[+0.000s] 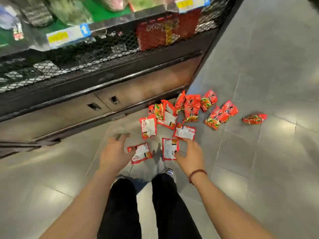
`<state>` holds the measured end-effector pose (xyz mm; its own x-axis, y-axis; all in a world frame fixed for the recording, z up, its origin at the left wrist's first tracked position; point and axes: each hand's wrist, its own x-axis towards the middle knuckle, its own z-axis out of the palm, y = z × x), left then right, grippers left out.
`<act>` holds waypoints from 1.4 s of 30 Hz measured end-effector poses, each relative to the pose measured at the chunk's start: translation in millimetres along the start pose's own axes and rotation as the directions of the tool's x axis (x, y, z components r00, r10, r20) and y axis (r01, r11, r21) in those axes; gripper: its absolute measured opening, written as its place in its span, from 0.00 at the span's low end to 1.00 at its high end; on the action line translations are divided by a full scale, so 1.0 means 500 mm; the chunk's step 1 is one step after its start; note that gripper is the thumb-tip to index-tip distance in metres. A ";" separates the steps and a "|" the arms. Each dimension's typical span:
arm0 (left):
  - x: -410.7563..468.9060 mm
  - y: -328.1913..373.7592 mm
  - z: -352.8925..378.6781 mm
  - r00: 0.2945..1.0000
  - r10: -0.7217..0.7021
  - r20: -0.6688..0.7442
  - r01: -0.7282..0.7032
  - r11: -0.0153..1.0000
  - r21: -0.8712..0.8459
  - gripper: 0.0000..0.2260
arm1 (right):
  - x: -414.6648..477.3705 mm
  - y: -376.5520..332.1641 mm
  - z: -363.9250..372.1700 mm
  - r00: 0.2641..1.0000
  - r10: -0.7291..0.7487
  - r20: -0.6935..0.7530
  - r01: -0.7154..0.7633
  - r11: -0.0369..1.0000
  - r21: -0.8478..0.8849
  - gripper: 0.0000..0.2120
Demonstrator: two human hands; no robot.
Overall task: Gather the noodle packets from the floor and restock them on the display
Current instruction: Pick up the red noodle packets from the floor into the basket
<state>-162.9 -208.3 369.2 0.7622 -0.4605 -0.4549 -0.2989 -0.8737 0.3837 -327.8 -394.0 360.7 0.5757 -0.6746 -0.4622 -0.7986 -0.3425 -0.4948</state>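
View from above, a person looking down past two outstretched bare arms at a grey tiled floor [259,169].

Well beyond both hands stands a shop display. Its black wire-mesh basket [86,54] holds a large red multipack of noodles [165,30] at the end that lies beyond the right hand; the rest of the basket is too blurred to read. A green-lined shelf [96,7] above it carries blurred bagged goods and yellow price labels [69,36].

The red noodle packets lie scattered on the floor ahead of the hands.

The left hand [114,152] is open, fingers spread and blurred. Its thumb overlaps the edge of a white-backed packet [142,153] lying just to its right.

The right hand [189,156], with a red bead bracelet [196,175] on the wrist, has its fingers loosely curved. Its thumb overlaps the edge of a second packet [169,149] just to its left. Its fingertips overlap a third packet [184,132]. Whether this hand grips either one cannot be told.

A fourth packet [148,126] lies just beyond the gap between the hands. Further out from the right hand sits a loose pile of packets [191,107], and one stray packet [254,118] lies well off to that hand's right.
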 end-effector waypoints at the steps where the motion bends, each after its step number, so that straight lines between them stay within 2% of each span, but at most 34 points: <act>1: 0.013 -0.013 0.034 1.000 -0.028 0.005 0.028 0.999 -0.025 0.26 | 0.026 0.019 0.023 1.000 -0.007 0.011 0.007 1.000 -0.004 0.25; 4: 0.062 -0.062 0.153 0.997 -0.077 -0.018 0.076 0.994 -0.077 0.28 | 0.104 0.074 0.107 0.998 -0.026 0.052 0.027 1.000 -0.014 0.26; 6: 0.093 -0.097 0.243 0.986 -0.165 0.005 0.165 0.984 -0.064 0.30 | 0.157 0.113 0.177 0.997 -0.046 0.067 0.048 0.999 -0.018 0.27; 8: 0.127 -0.139 0.340 0.982 -0.186 0.044 0.188 0.981 -0.050 0.32 | 0.205 0.159 0.256 0.997 -0.046 0.063 0.047 0.999 -0.021 0.28; 13: 0.227 -0.245 0.572 0.981 -0.105 0.163 0.097 0.994 0.058 0.40 | 0.312 0.293 0.459 0.999 -0.015 0.049 0.018 0.997 -0.069 0.31; 19: 0.335 -0.362 0.792 0.977 0.035 0.212 -0.078 0.977 0.196 0.47 | 0.419 0.446 0.668 0.996 0.084 0.036 -0.076 0.983 -0.168 0.38; 23: 0.391 -0.420 0.874 0.966 0.091 0.243 -0.179 0.911 0.371 0.49 | 0.472 0.511 0.765 0.984 0.177 0.014 -0.169 0.961 -0.220 0.42; 26: 0.434 -0.449 0.915 0.964 0.088 0.251 -0.198 0.865 0.460 0.50 | 0.502 0.539 0.817 0.972 0.236 0.014 -0.226 0.946 -0.231 0.46; 29: 0.464 -0.479 0.958 0.963 0.083 0.255 -0.207 0.837 0.507 0.51 | 0.516 0.552 0.859 0.971 0.237 -0.037 -0.236 0.916 -0.325 0.50; 33: 0.481 -0.505 0.977 0.965 0.212 0.153 -0.260 0.851 0.457 0.47 | 0.519 0.563 0.873 0.966 0.243 -0.092 -0.260 0.906 -0.334 0.48; 35: 0.481 -0.501 0.971 0.957 0.258 0.134 -0.291 0.853 0.434 0.46 | 0.516 0.566 0.857 0.972 0.206 -0.118 -0.232 0.929 -0.287 0.43; 37: 0.476 -0.490 0.957 0.963 0.246 0.109 -0.269 0.888 0.373 0.47 | 0.517 0.561 0.832 0.972 0.200 -0.121 -0.220 0.958 -0.185 0.38; 40: 0.454 -0.474 0.919 0.989 0.132 0.062 -0.140 0.979 0.148 0.46 | 0.510 0.538 0.783 0.971 0.223 -0.084 -0.220 0.975 0.041 0.34; 42: 0.430 -0.468 0.870 0.998 0.001 0.065 0.010 0.986 -0.164 0.47 | 0.486 0.503 0.751 0.980 0.198 -0.006 -0.190 0.950 0.246 0.35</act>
<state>-179.0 -171.0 -168.0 0.7229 -0.4706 -0.5060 -0.1933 -0.8407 0.5058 -322.7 -398.6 -152.3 0.4050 -0.7332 -0.5462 -0.8254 -0.0362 -0.5634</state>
